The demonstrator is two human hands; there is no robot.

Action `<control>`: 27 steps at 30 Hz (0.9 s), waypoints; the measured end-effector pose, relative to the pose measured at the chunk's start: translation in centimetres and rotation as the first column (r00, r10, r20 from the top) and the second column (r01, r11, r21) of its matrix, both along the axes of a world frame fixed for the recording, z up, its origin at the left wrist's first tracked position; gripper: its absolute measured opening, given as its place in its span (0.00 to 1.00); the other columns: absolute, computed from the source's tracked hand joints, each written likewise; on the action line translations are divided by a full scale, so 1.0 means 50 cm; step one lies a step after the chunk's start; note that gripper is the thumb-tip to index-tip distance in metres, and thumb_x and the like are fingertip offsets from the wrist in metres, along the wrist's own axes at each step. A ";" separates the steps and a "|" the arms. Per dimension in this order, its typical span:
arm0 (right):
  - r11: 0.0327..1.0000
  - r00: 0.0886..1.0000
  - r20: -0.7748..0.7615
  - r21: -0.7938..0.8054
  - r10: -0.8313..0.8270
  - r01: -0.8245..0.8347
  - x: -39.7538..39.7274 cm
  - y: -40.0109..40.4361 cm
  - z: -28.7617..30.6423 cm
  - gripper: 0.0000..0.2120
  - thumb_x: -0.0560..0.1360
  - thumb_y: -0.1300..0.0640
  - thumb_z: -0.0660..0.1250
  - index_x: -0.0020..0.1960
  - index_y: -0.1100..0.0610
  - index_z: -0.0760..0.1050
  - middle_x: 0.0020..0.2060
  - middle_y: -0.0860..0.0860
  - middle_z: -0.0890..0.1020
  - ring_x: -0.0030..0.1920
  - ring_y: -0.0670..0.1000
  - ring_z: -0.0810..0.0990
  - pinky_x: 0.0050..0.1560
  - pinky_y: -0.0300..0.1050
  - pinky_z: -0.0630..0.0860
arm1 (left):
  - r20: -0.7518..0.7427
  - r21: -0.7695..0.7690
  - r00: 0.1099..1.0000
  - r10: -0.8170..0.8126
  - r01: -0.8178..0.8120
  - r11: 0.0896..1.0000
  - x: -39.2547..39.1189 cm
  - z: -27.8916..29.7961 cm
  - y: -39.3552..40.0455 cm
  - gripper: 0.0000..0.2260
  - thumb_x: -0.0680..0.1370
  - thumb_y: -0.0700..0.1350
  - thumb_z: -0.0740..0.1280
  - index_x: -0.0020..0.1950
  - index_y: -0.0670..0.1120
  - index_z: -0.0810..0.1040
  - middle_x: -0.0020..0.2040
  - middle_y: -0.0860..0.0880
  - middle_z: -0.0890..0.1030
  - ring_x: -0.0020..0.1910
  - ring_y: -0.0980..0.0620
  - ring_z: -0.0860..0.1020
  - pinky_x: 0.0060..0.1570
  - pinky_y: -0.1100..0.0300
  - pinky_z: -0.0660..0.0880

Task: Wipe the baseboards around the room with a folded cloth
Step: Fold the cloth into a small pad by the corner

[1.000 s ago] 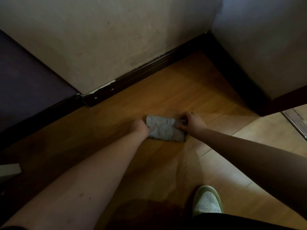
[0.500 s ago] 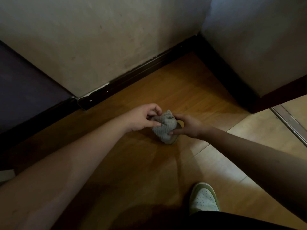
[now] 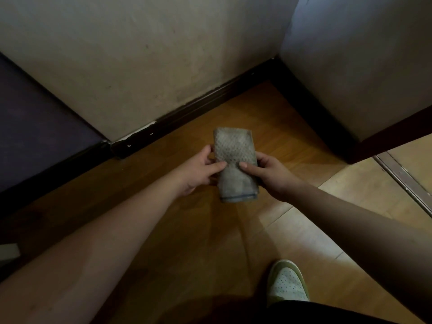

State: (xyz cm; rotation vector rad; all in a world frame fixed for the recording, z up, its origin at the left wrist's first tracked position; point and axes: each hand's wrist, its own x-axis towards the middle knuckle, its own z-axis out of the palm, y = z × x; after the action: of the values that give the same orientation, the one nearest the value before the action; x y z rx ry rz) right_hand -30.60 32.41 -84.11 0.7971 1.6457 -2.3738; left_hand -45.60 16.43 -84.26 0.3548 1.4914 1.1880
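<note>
- Folded grey cloth (image 3: pixel 235 164): held above the wooden floor (image 3: pixel 163 206), long side pointing toward the wall, stitched hem at the near end.
- Left hand (image 3: pixel 198 170): grasps the cloth's left edge, thumb lying across the top face.
- Right hand (image 3: pixel 272 175): grasps the right edge, thumb likewise on top.
- Dark baseboard (image 3: pixel 198 106): runs along the foot of the pale wall (image 3: pixel 140 61) into a corner, apart from the cloth; chipped paint near its left end.
- Shoe (image 3: pixel 288 284): pale, dotted, on the floor below the right forearm.

Both hands hold a folded grey cloth (image 3: pixel 235 164) mid-frame, left hand (image 3: pixel 198 170) and right hand (image 3: pixel 268 174) pinching its sides. A dark baseboard (image 3: pixel 187 118) runs behind it.
</note>
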 end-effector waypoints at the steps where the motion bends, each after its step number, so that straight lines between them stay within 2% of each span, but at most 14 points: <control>1: 1.000 1.000 0.016 0.002 -0.014 0.014 0.000 -0.001 0.003 0.24 0.72 0.53 0.72 0.66 0.60 0.74 0.59 0.58 0.82 0.59 0.58 0.81 0.59 0.56 0.79 | -0.034 -0.018 0.999 -0.007 0.006 1.000 0.002 0.005 0.003 0.21 0.79 0.45 0.68 0.66 0.60 0.64 0.57 0.51 0.80 0.53 0.54 0.81 0.40 0.61 0.80; 3: 0.999 0.999 0.050 0.038 -0.020 0.018 0.001 0.000 0.006 0.25 0.72 0.51 0.71 0.66 0.58 0.75 0.58 0.57 0.83 0.58 0.58 0.82 0.57 0.56 0.80 | -0.120 -0.016 0.992 -0.033 0.031 0.999 0.004 0.009 0.006 0.22 0.81 0.43 0.65 0.67 0.63 0.60 0.57 0.50 0.80 0.55 0.52 0.81 0.41 0.59 0.80; 6: 0.995 0.998 0.059 0.102 0.004 -0.010 0.005 0.003 0.005 0.24 0.73 0.50 0.70 0.67 0.55 0.75 0.56 0.56 0.84 0.55 0.59 0.84 0.50 0.54 0.82 | -0.165 0.051 0.986 -0.005 0.014 0.999 0.003 0.008 0.005 0.18 0.81 0.40 0.64 0.65 0.58 0.65 0.57 0.43 0.81 0.55 0.45 0.82 0.51 0.49 0.81; 12: 0.997 0.995 -0.058 -0.017 -0.080 0.079 0.004 0.002 0.005 0.15 0.80 0.60 0.64 0.65 0.52 0.77 0.58 0.57 0.83 0.56 0.59 0.82 0.50 0.51 0.81 | 0.011 0.112 0.989 0.150 -0.150 0.982 0.006 0.003 0.007 0.17 0.80 0.36 0.64 0.59 0.58 0.71 0.53 0.45 0.83 0.50 0.52 0.84 0.44 0.60 0.80; 15: 0.998 0.995 -0.079 -0.022 -0.066 0.064 0.000 0.000 0.012 0.13 0.80 0.63 0.60 0.62 0.59 0.77 0.57 0.62 0.81 0.55 0.61 0.81 0.54 0.57 0.80 | 0.094 0.098 0.973 0.211 -0.220 0.971 0.004 0.003 0.008 0.16 0.81 0.33 0.62 0.56 0.54 0.76 0.47 0.51 0.85 0.46 0.55 0.84 0.41 0.62 0.79; 16: 0.997 0.995 -0.070 -0.021 -0.075 0.073 -0.002 0.000 0.016 0.12 0.80 0.64 0.59 0.61 0.62 0.77 0.56 0.64 0.81 0.54 0.62 0.81 0.54 0.57 0.80 | 0.123 0.099 0.964 0.237 -0.249 0.963 0.003 0.003 0.009 0.15 0.80 0.32 0.61 0.53 0.52 0.78 0.44 0.52 0.86 0.44 0.56 0.84 0.39 0.63 0.79; 18: 0.996 0.995 -0.056 -0.026 -0.088 0.087 -0.006 -0.001 0.027 0.12 0.81 0.66 0.56 0.55 0.63 0.79 0.51 0.63 0.82 0.49 0.60 0.82 0.46 0.52 0.81 | 0.137 0.117 0.961 0.240 -0.257 0.959 0.005 0.007 0.012 0.14 0.80 0.31 0.59 0.46 0.47 0.79 0.40 0.53 0.86 0.40 0.57 0.84 0.37 0.63 0.79; 21: 0.997 0.995 -0.059 -0.017 -0.077 0.076 -0.006 0.000 0.042 0.23 0.81 0.69 0.55 0.41 0.55 0.85 0.48 0.57 0.85 0.48 0.56 0.84 0.41 0.45 0.81 | 0.111 0.151 0.972 0.209 -0.225 0.963 0.014 0.016 0.015 0.15 0.80 0.29 0.56 0.43 0.43 0.78 0.40 0.54 0.86 0.39 0.59 0.83 0.36 0.65 0.78; 23: 0.997 0.995 -0.080 0.046 -0.059 0.063 -0.004 0.002 0.048 0.26 0.81 0.70 0.54 0.37 0.53 0.85 0.51 0.56 0.85 0.51 0.57 0.84 0.42 0.45 0.81 | 0.139 0.155 0.970 0.201 -0.222 0.963 0.015 0.018 0.017 0.16 0.81 0.31 0.55 0.43 0.44 0.79 0.42 0.54 0.86 0.41 0.58 0.84 0.37 0.64 0.78; 27: 0.968 0.983 -0.180 0.244 -0.021 0.065 0.006 0.009 0.048 0.24 0.81 0.69 0.57 0.37 0.52 0.84 0.55 0.52 0.84 0.57 0.56 0.82 0.51 0.46 0.81 | 0.163 0.152 0.983 0.084 -0.109 0.982 0.013 0.023 0.011 0.15 0.83 0.42 0.57 0.49 0.51 0.83 0.51 0.53 0.85 0.48 0.54 0.83 0.43 0.59 0.80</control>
State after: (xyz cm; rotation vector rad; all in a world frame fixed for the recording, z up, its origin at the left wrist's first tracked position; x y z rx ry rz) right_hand -30.32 32.88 -81.69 0.6821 2.0495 -2.3558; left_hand -44.93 16.99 -83.12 0.2927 1.2932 1.3862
